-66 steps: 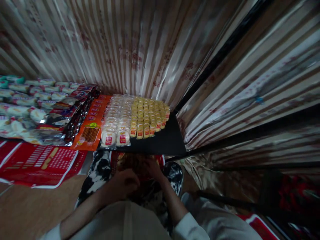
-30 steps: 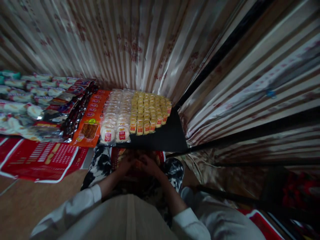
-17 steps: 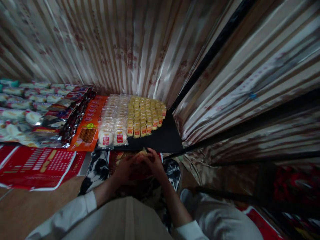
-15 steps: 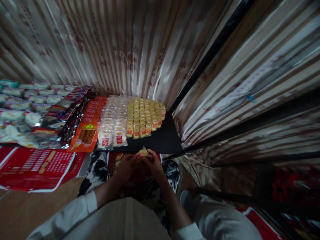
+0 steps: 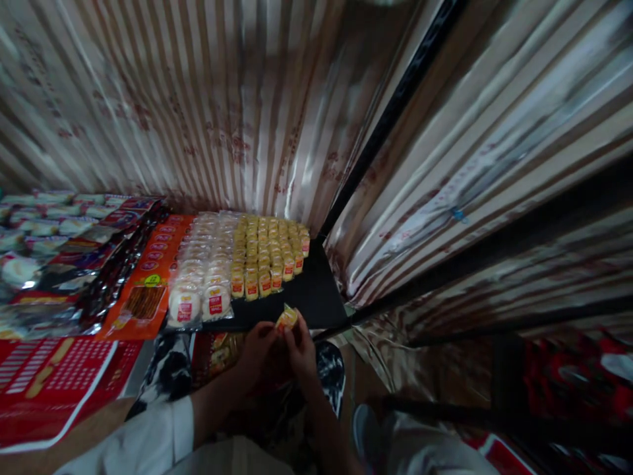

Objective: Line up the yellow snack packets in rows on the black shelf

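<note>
Between my two hands, just in front of the black shelf edge, is a small yellow wrapped snack packet. My right hand pinches its right side with thumb and fingers. At its lower left my left hand is closed, its fingertips against the wrapper. Beyond my hands, rows of similar yellow snack packets stand on the black shelf. Left of them are rows of round white wrapped cakes. Below my hands, partly hidden by my arms, lies an opened bag or box with more yellow packets.
Orange snack bags and dark glossy packs lie on the left part of the shelf. A red printed banner hangs below. Striped curtains and black poles enclose the back and right. Another person's grey-clad leg is at lower right.
My view has shifted, so the shelf now sits lower and further left. The packet is turned more upright between my hands, which stay close together at the shelf's front edge.
</note>
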A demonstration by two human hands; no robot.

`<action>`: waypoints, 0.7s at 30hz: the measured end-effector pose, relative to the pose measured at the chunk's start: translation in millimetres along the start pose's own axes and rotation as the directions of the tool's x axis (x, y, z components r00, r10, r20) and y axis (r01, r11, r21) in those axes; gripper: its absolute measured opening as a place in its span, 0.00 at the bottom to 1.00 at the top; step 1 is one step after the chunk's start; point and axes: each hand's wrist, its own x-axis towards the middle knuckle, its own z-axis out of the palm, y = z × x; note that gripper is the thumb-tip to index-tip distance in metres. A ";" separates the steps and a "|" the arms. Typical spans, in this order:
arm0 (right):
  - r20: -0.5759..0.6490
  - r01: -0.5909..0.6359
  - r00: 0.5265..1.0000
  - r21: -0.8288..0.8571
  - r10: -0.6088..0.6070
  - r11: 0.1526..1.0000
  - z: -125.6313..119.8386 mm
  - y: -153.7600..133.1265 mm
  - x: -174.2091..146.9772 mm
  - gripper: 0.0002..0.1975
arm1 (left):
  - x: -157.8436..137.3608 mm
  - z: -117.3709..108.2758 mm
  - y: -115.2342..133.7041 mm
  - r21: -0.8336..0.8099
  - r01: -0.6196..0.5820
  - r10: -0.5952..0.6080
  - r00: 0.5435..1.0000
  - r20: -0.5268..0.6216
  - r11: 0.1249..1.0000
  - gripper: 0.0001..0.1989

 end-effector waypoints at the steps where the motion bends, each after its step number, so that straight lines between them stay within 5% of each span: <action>1: -0.013 -0.008 1.000 -0.008 0.007 1.000 -4.2 -0.3 4.6 0.27 | 4.5 5.2 1.8 0.028 -0.013 0.013 1.000 0.003 1.000 0.14; 4: -0.037 -0.036 0.999 0.070 0.039 0.997 -16.4 -2.4 23.4 0.29 | 18.2 23.0 10.3 0.087 -0.050 0.048 0.999 0.024 0.995 0.11; 13: -0.209 0.064 0.978 0.176 -0.027 0.982 -40.7 0.7 120.9 0.23 | 57.9 89.5 45.3 0.107 -0.235 0.219 0.966 0.140 0.966 0.24; 21: -0.125 0.119 0.987 0.106 -0.105 0.987 -45.1 -2.6 195.4 0.24 | 99.5 125.1 74.4 0.155 -0.287 0.257 0.948 0.186 0.945 0.25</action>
